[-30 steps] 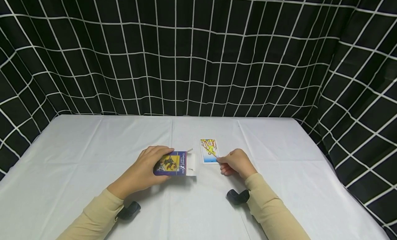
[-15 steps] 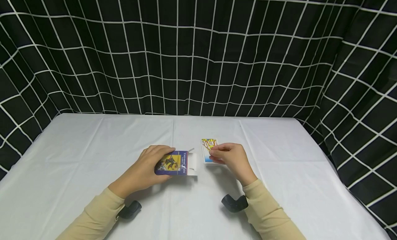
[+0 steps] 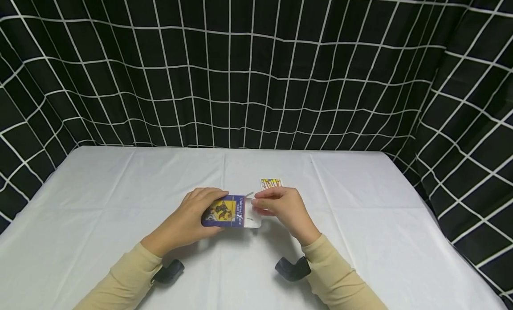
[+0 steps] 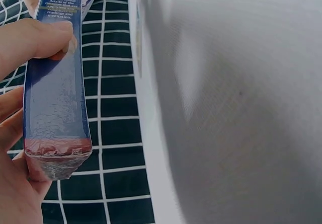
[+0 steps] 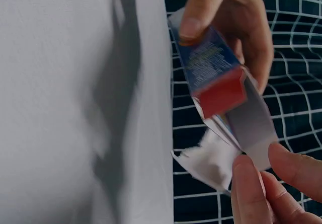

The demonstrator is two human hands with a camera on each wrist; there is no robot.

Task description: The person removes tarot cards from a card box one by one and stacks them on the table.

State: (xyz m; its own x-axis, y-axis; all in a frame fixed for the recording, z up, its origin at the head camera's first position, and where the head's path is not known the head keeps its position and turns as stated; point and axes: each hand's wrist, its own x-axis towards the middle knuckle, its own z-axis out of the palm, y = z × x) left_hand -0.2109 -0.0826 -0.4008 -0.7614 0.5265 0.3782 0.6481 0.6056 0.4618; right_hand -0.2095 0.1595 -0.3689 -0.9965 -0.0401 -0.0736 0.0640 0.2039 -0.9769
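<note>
My left hand (image 3: 186,218) grips a blue tarot card box (image 3: 222,211) just above the table, with its picture side up and its open end toward the right. In the left wrist view, my thumb lies along the narrow blue side of the box (image 4: 58,93). White flaps stick out at the open end; my right hand (image 3: 286,207) is there, with thumb and fingertips pinching the long flap (image 5: 254,121). Inside the mouth, thin colored edges show, too small to tell apart. Behind the right hand, a tarot card (image 3: 271,182) lies face up on the table, mostly hidden.
A white cloth (image 3: 120,189) covers the table, with fold lines across it. Black curtains with a white grid (image 3: 224,78) stand behind and at both sides. Dark wrist-camera mounts (image 3: 292,269) stick out under both forearms.
My right hand has left the lower edge of the card on the table and moved left to the box's flap. The card stays put. My left hand and the box have barely moved.
</note>
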